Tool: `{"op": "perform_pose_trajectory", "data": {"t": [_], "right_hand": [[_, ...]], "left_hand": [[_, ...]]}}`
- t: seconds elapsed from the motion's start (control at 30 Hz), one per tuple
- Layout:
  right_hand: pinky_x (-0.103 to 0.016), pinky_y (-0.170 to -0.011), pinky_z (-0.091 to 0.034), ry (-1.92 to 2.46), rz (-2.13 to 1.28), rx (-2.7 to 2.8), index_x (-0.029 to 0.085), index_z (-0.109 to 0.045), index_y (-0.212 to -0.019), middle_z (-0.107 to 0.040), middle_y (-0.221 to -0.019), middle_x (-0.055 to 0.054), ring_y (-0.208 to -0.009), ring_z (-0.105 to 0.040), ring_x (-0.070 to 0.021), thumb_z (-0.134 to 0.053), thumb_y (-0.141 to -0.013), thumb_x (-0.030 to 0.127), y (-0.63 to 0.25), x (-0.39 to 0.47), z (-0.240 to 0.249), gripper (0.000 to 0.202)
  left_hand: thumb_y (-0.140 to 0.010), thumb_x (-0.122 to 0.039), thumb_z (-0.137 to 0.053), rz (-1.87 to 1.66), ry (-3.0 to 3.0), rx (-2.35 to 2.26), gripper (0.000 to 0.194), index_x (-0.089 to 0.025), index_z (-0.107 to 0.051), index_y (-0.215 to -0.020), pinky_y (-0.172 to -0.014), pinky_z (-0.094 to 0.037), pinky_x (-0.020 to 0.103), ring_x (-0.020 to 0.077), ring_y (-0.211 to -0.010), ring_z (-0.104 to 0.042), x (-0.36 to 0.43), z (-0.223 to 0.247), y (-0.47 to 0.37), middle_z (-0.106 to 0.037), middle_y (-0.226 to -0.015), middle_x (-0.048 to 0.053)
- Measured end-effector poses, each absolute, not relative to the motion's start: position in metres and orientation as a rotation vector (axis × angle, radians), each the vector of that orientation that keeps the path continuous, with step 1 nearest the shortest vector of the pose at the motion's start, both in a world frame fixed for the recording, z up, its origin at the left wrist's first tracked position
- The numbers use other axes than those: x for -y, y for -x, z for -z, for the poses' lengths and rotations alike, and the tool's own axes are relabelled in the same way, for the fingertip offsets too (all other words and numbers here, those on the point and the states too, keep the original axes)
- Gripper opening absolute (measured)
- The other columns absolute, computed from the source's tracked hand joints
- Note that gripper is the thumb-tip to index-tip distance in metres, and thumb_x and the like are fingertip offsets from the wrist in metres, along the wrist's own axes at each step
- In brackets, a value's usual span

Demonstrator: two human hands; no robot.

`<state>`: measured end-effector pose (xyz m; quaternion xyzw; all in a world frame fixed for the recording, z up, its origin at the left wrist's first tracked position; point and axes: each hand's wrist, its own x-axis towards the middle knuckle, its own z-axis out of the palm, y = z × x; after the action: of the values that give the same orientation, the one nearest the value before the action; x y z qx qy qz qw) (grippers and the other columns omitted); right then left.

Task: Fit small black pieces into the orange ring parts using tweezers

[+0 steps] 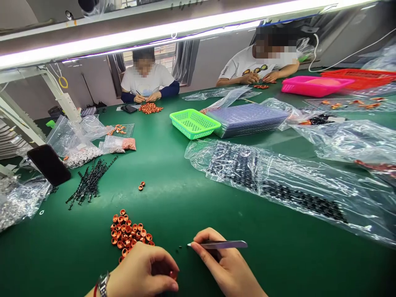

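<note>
Right hand pinches a pair of tweezers, fingers clamped on the shaft, tip aimed left at a couple of tiny black parts lying loose on the green table. Left hand is curled shut around one small orange ring, just visible between thumb and fingertips; a watch sits on that wrist. Just left of the hands lies the pile of orange rings — a fair heap, judged as stock not yet worked — and two more orange rings lie apart, further up the table. No finished batch can be told from the unworked ones near the hands, so progress reads as early or mid-run, with most of the pile left to handle. Further left, a bundle of black sprues and a propped black phone; clear bags of small parts behind them. To the right, a long plastic bag of black parts, a green basket, stacked purple trays, a pink basket. Two co-workers sit across the table — one at the far middle, one at the far right, hands busy over their own orange pieces. Writing: print on the right co-worker's sleeve is too small to read; no other labels legible.
</note>
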<state>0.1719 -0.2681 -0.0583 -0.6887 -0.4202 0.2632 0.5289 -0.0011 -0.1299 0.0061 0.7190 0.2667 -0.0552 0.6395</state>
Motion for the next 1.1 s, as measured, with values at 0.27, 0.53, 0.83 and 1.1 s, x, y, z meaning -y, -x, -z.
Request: {"op": "perform_pose_trajectory", "data": {"t": [0.27,0.53,0.83,1.1], "right_hand": [[-0.028,-0.053,-0.043,1.604,-0.615,1.034,0.024,-0.061,-0.082,-0.061,-0.075,0.0,-0.064,-0.058,-0.0172,-0.054,-0.1,0.045,-0.172,0.267,0.059,0.029],[-0.027,-0.059,-0.048,1.576,-0.589,1.073,0.024,-0.062,-0.083,-0.063,-0.076,0.0,-0.065,-0.061,-0.0165,-0.054,-0.1,0.041,-0.172,0.267,0.06,0.026],[-0.026,-0.056,-0.048,1.57,-0.572,1.075,0.024,-0.062,-0.082,-0.062,-0.074,0.001,-0.063,-0.06,-0.0162,-0.054,-0.1,0.041,-0.172,0.267,0.058,0.026],[-0.026,-0.058,-0.048,1.565,-0.564,1.08,0.024,-0.061,-0.082,-0.062,-0.075,0.001,-0.064,-0.06,-0.0159,-0.055,-0.1,0.041,-0.172,0.267,0.058,0.025]], "left_hand": [[-0.076,-0.007,-0.064,0.01,-2.106,-0.552,0.028,-0.016,-0.079,-0.098,-0.066,-0.048,0.023,0.0172,-0.07,-0.065,0.138,0.0,-0.003,-0.074,-0.079,0.005],[-0.078,-0.004,-0.053,-0.078,-2.67,-0.265,0.058,-0.005,-0.059,-0.136,-0.065,-0.06,0.037,0.0264,-0.075,-0.068,0.149,0.03,-0.005,-0.07,-0.089,0.015],[-0.069,-0.005,-0.055,-0.082,-2.925,-0.158,0.065,-0.002,-0.054,-0.133,-0.056,-0.061,0.036,0.026,-0.07,-0.066,0.156,0.033,-0.009,-0.068,-0.087,0.012],[-0.069,-0.007,-0.056,-0.036,-2.94,-0.158,0.064,-0.004,-0.051,-0.132,-0.059,-0.062,0.037,0.0259,-0.074,-0.066,0.157,0.036,-0.009,-0.068,-0.09,0.012]]}}
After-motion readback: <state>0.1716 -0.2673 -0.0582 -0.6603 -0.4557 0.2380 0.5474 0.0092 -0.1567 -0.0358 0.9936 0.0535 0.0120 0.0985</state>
